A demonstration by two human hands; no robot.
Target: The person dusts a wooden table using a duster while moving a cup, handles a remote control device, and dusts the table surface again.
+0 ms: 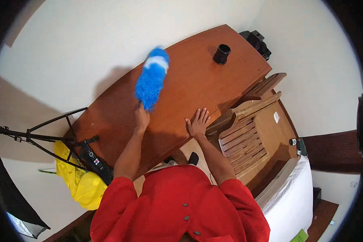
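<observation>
A fluffy blue duster point(150, 82) with a white band near its tip is held by my left hand point(141, 118), whose fingers wrap its handle. The duster lies over the far left part of the brown wooden table point(189, 84), close to the wall; whether it touches the tabletop I cannot tell. My right hand point(197, 123) rests on the table's near edge, palm down with fingers spread, holding nothing. Farther right on the tabletop stands a black cup-like holder point(222, 54).
To the left, a black tripod stand point(48, 139) reaches over the table's end, near a remote control point(92, 155) and a yellow bag point(78, 181). A slatted wooden seat point(246, 147) is at the right, with a white mattress point(292, 193) beyond. Black items point(257, 43) sit behind the table's far corner.
</observation>
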